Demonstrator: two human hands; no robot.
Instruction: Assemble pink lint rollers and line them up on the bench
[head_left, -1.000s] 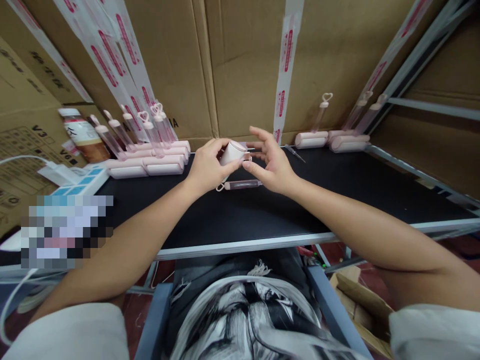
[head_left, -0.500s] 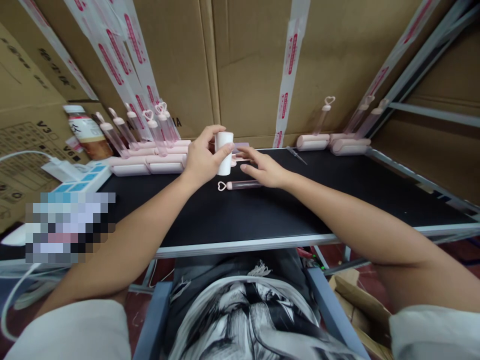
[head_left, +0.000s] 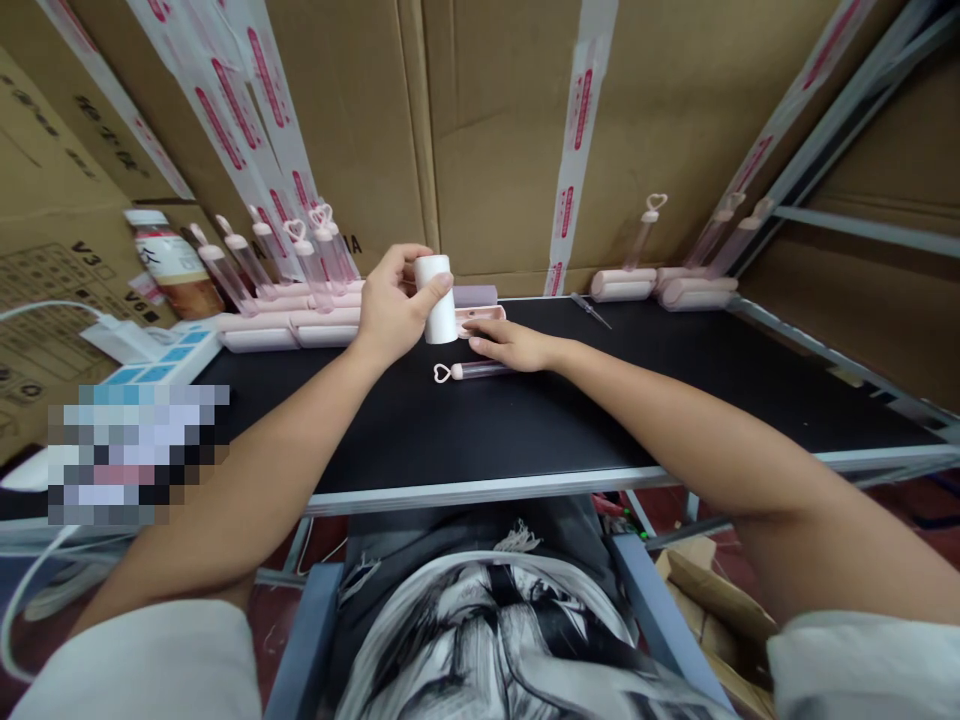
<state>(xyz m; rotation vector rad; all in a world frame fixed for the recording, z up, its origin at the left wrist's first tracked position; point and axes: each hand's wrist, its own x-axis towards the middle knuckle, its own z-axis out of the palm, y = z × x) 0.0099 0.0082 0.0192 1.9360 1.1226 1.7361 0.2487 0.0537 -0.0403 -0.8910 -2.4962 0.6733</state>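
Observation:
My left hand (head_left: 395, 303) is closed around a smooth white cylinder (head_left: 437, 300), held nearly upright above the black tabletop (head_left: 420, 430). My right hand (head_left: 517, 345) reaches in low from the right with its fingers stretched out, fingertips over an open pink case (head_left: 491, 313); whether they touch it is unclear. In front of that hand lies a clear tube with a pink heart-shaped loop (head_left: 469, 371), its right end hidden under the hand. Behind the case is a lilac block-like piece (head_left: 476, 294), partly hidden.
Pink cases (head_left: 262, 333) with upright heart-topped tubes stand at the back left, and more pink cases (head_left: 624, 284) at the back right. A small screwdriver-like tool (head_left: 591, 311) lies near them. On the left are a drink bottle (head_left: 171, 262) and a power strip (head_left: 169, 350).
My left hand has shifted slightly left with the white cylinder. My right hand has come down and left, its fingers now lower over the pink case.

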